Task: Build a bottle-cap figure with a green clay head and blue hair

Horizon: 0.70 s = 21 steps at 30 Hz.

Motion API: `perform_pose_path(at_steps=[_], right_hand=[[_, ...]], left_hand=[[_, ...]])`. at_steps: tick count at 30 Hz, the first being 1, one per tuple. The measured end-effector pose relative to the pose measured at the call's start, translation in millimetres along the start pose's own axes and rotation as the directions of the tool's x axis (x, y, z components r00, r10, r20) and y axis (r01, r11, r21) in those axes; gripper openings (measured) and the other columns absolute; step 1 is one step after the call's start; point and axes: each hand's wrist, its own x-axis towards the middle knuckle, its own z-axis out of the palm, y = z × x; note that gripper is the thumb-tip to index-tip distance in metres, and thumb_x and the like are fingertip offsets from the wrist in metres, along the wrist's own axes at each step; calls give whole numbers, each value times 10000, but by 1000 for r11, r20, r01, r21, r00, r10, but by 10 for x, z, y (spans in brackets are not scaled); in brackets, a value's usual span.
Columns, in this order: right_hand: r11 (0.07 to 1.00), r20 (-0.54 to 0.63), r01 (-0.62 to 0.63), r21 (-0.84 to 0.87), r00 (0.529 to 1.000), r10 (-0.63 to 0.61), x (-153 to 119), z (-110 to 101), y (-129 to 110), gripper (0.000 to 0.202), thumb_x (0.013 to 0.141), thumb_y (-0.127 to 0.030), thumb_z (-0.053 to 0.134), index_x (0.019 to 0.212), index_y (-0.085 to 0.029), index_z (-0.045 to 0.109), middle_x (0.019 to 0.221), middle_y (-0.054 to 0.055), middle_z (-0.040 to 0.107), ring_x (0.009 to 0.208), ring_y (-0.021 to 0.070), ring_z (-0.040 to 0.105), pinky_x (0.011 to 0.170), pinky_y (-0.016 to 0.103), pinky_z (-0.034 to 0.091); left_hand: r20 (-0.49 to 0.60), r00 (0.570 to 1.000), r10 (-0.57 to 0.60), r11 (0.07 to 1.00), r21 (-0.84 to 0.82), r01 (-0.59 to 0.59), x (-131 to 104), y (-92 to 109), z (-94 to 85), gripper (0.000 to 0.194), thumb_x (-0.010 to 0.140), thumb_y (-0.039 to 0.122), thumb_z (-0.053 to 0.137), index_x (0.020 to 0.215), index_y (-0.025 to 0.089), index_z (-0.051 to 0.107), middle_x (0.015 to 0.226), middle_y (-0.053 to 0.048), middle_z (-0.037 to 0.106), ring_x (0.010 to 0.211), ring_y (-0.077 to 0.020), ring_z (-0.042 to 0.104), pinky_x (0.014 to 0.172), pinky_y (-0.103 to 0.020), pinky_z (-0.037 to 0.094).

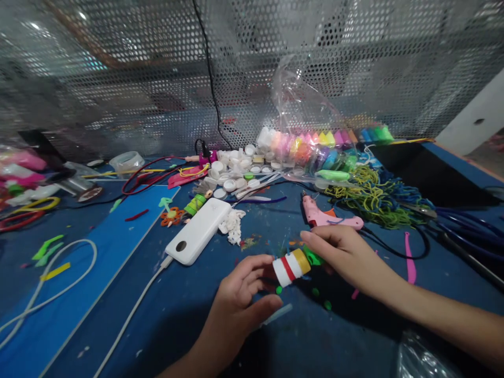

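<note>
A short stack of bottle caps (290,266), banded white, red, white and yellow, lies tilted between my two hands. A bright green piece (313,256) is at its right end. My right hand (346,254) has its fingers closed on that green end, and its fingertips are partly hidden. My left hand (246,294) is curved around the white end with thumb and fingers apart. Its fingertips are close to the cap's rim; whether they touch it I cannot tell. Small green bits (327,305) lie on the table below the stack.
Beyond my right hand lies a pink glue gun (321,214). A white power bank (199,231) with a cable is left of centre. Loose white caps (230,184), bagged coloured clay (303,147) and green-blue yarn (374,197) are behind. A perforated metal panel (244,68) closes the back.
</note>
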Motion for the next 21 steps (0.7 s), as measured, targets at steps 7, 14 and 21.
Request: perform_pose_path(at_steps=[7,14,21], right_hand=[[990,40,63,127,997,-69,-58,15,2,535,959,-553,277,661,-173,507,526,-34,462,487,94,421,456,217,310],[995,98,41,96,994,-50,-34,35,-2,229,758,-302,695,926,-165,622,756,-18,591,643,106,493,550,203,390],[993,98,11,117,995,-22,-60,71,-9,208,705,-301,725,859,-165,689,732,-12,622,627,107,491,550,211,392]], left_hand=[[-82,994,-73,997,11,75,30,-19,37,381,610,310,814,941,174,681,916,-73,761,910,-253,696,798,-300,538],[-110,988,-107,994,9,109,26,4,29,358,634,277,794,959,174,686,940,-67,765,927,-239,699,784,-271,545],[-80,991,-106,993,-55,102,2,13,48,411,610,253,826,990,189,684,970,-59,767,943,-235,702,824,-276,557]])
